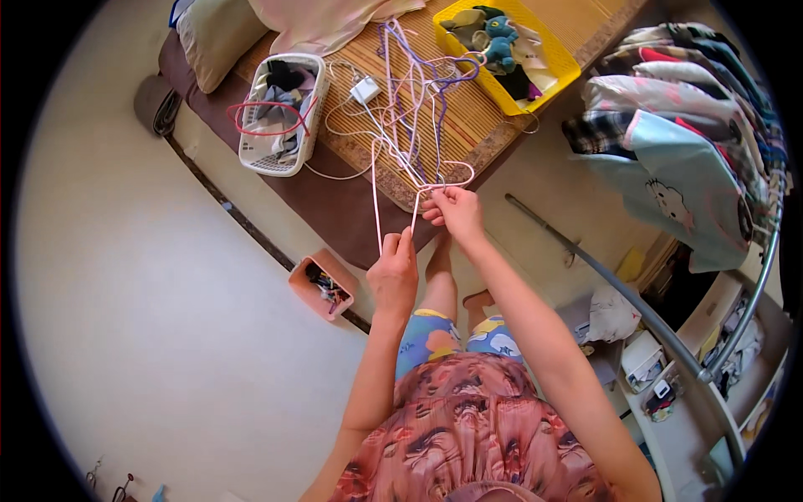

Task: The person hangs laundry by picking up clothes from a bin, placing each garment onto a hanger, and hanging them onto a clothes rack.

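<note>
A pale pink clothes hanger is held between my two hands at the near corner of the bed. My left hand is closed round its lower end. Higher up and to the right, my right hand pinches it close to the neck, where the hook curves off to the right. Just beyond my hands, a tangle of pink and purple hangers lies on the bamboo mat. A white charger and its looped cable sit beside the tangle.
A white basket of clothes, with a red hanger on top, stands left. A yellow basket holds a blue soft toy. On the floor is a pink bin. Hanging clothes and a metal rack pole are at right.
</note>
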`<state>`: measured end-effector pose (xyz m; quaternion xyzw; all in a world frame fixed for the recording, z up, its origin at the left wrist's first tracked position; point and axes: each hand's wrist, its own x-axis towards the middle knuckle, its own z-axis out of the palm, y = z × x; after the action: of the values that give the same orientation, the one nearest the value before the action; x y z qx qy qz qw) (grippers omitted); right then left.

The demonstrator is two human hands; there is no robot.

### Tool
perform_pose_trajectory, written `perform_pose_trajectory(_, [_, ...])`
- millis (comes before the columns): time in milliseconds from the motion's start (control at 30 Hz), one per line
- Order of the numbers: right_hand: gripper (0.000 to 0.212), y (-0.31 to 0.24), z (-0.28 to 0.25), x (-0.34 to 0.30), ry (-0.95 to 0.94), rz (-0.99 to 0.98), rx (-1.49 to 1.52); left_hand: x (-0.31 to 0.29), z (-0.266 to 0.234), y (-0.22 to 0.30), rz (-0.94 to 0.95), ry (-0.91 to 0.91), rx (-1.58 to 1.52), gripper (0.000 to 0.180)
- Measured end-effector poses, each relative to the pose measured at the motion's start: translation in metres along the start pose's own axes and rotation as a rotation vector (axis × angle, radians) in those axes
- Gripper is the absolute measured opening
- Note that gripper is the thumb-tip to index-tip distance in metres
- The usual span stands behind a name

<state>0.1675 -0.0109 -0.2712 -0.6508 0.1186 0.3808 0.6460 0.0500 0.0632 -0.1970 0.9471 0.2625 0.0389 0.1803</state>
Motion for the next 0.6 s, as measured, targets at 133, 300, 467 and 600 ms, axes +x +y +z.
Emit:
perform_pose_trajectory(133, [0.019, -0.006, 0.007, 0.003, 0.073, 0.1, -0.04, 0.031, -0.012, -0.027, -0.027, -0.05, 0.141, 0.014])
perform_pose_trajectory(300, [0.019, 0.008, -0.013, 0.027, 0.185, 0.138, -0.058, 0.08, -0.055, -0.087, -0.168, 0.011, 0.266, 0.015])
perform_pose_trajectory(467, [0.028, 0.012, -0.029, 0.032, -0.056, 0.226, -0.114, 0.07, -0.074, -0.085, -0.28, 0.08, -0.313, 0.015])
perform_pose_trajectory(600, [0.052, 0.004, -0.031, 0.0, -0.373, 0.064, -0.369, 0.022, -0.045, -0.034, -0.365, 0.098, -0.672, 0.01])
